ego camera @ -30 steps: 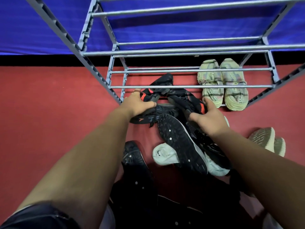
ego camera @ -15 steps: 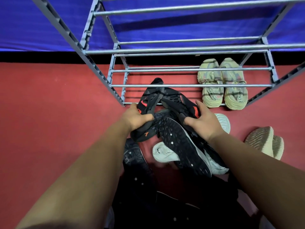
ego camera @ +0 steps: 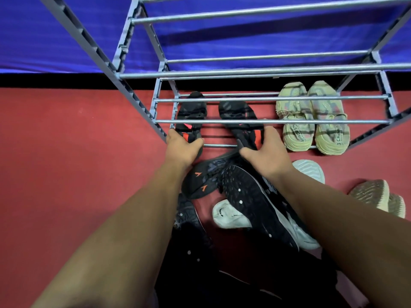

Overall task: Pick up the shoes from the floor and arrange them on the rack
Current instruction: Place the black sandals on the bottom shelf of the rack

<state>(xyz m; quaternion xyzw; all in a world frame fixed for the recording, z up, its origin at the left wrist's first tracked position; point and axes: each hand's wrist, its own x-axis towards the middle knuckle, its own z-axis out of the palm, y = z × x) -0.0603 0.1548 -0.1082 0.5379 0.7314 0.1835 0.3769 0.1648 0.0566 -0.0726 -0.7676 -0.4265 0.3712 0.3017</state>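
Two black sandals with orange marks lie on the lowest shelf of the grey metal rack, toes pointing away from me. My left hand grips the heel of the left black sandal. My right hand holds the heel of the right black sandal. A pair of pale green sandals sits on the same shelf at the right. On the red floor below my hands lie a black shoe with orange arrows and a black sneaker with a white sole, sole up.
A white shoe and a second white sole lie near the black sneaker. A beige shoe rests on the floor at the right. Another dark shoe lies near my left forearm. Blue cloth hangs behind the rack.
Both hands moved forward from the pile and carried the two black sandals onto the lowest shelf, spreading them apart side by side.
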